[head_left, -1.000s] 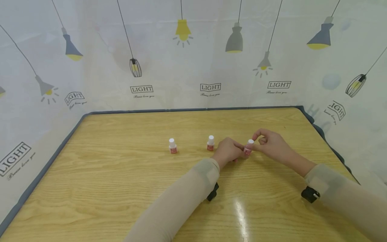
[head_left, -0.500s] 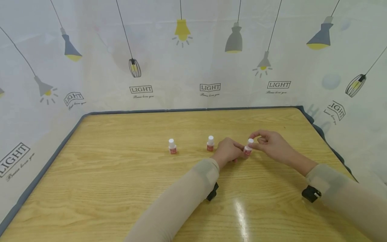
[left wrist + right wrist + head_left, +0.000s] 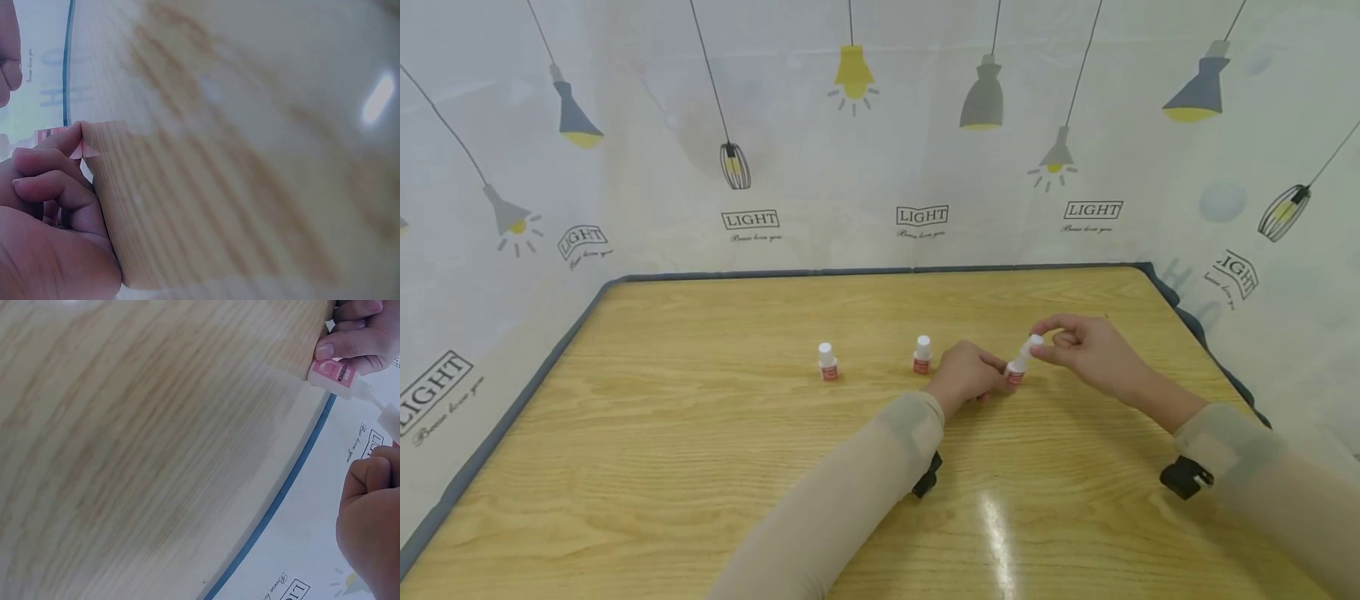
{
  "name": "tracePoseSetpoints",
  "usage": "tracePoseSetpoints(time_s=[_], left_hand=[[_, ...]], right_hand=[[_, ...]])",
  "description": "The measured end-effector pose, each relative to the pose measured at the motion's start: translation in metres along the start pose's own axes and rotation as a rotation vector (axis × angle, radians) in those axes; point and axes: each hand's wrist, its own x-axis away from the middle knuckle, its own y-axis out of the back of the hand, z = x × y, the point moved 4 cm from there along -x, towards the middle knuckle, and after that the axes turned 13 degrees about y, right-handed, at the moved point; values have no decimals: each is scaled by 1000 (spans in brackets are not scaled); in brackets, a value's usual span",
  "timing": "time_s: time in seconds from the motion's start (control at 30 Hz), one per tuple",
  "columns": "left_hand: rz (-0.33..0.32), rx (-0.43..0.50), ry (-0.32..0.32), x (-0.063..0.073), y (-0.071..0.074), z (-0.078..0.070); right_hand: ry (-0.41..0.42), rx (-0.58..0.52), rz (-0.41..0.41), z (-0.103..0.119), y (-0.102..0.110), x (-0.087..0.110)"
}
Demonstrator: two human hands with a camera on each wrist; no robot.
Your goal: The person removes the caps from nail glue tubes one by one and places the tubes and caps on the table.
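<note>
Three small white bottles with pink-red labels are on the table. My left hand [image 3: 968,371] pinches the rightmost bottle [image 3: 1016,372] low on its body, and the bottle stands on the tabletop. In the right wrist view this bottle [image 3: 334,376] shows its label and a thin pale tip at its neck. My right hand [image 3: 1093,354] pinches the white cap [image 3: 1036,340] between thumb and forefinger, tilted up and right of the neck. The middle bottle [image 3: 922,356] and the left bottle [image 3: 827,362] stand upright with their white caps on. In the left wrist view, fingers mostly hide the held bottle.
The wood-grain table [image 3: 700,467] has a dark blue edge strip [image 3: 865,272]. Behind it hangs a pale backdrop [image 3: 820,150] printed with lamps. A black wrist camera [image 3: 1185,477] sits under the right sleeve, another [image 3: 928,477] under the left.
My right hand has moved right and slightly up with the cap, which has come away from the held bottle's shoulder. My left hand and the other two bottles stay put.
</note>
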Motion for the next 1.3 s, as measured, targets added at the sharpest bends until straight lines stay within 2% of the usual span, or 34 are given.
tracePoseSetpoints(time_s=[0.33, 0.7, 1.1, 1.2, 1.3], left_hand=[[4, 5, 24, 4, 0, 0], [-1, -6, 12, 3, 1, -1], [-4, -17, 31, 4, 1, -1], [0, -7, 29, 5, 1, -1], [7, 3, 26, 6, 1, -1]], right_hand=[[1, 10, -5, -6, 7, 5], [1, -1, -9, -12, 16, 14], [106, 242, 50, -25, 15, 23], [124, 272, 46, -28, 14, 24], [117, 252, 18, -31, 15, 25]])
